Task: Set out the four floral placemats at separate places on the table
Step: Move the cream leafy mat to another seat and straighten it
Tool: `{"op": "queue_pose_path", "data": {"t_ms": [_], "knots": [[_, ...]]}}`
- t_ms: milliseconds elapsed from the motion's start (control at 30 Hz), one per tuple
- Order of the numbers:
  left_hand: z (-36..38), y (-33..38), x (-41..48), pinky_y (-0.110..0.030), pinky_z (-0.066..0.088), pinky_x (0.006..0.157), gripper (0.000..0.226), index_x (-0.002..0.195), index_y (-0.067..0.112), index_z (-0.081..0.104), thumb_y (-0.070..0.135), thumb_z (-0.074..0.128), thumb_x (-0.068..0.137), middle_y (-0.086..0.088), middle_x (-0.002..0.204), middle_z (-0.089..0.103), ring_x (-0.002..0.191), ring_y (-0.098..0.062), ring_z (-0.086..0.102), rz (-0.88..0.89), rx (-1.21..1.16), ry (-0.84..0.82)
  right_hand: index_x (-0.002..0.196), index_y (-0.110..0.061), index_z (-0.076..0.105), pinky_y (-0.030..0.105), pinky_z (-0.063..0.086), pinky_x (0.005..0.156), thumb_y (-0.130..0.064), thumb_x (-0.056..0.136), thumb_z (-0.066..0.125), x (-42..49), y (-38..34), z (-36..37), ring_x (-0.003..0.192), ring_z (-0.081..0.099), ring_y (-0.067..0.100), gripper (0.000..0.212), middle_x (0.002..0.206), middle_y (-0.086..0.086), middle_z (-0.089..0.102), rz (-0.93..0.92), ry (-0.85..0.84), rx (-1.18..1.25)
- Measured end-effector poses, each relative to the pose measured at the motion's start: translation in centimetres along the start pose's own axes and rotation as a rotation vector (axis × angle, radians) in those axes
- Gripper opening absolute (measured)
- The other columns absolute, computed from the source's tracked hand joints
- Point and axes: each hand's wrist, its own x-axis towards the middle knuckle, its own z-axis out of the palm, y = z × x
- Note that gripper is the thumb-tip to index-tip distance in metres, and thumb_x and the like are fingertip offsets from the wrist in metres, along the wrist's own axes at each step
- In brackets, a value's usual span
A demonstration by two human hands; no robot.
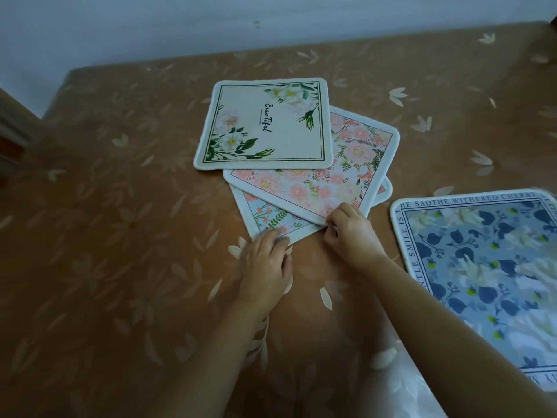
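We find broad bare room on the brown leaf-patterned tablecloth point(105, 206) left of the fanned pile, and a narrower strip behind it up to the pale wall point(180, 25). The pile blocks the centre: a cream square fabric mat with white flowers point(271, 125) on top, a pink-flowered square fabric mat point(331, 182) under it, and a pale blue square fabric mat with orange sprigs point(265, 215) lowest. We see only a slim gap of cloth between the pile and the blue-grey leaf-printed fabric mat point(482, 267) at the right. The left hand point(266, 263), right hand point(351, 233) and both forearms fill the pile's near side.
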Motion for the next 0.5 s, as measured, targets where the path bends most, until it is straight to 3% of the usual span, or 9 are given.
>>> {"op": "queue_pose_path", "data": {"t_ms": [233,500], "knots": [[-1.5,0.9,-0.9,-0.048,0.039,0.101,0.036,0.113,0.002,0.058,0.005,0.065,0.078,-0.017,0.120,0.059,0.117,-0.033,0.050,0.022,-0.046,0.032,0.077,0.001,0.060,0.030,0.040,0.062,0.002,0.071,0.057,-1.9,-1.9,-1.2,0.073,0.055,0.031,0.007,0.081,0.018,0.059,-0.027,-0.106,0.129],[-3.4,1.8,-1.5,-0.039,0.047,0.073,0.023,0.092,0.008,0.064,0.007,0.073,0.070,-0.015,0.092,0.061,0.086,-0.032,0.058,0.036,0.000,0.146,0.078,-0.006,0.061,0.031,0.045,0.063,-0.001,0.070,0.060,-5.8,-2.7,-4.0,0.069,0.051,0.020,0.009,0.077,0.002,0.052,-0.008,-0.172,0.257]]}}
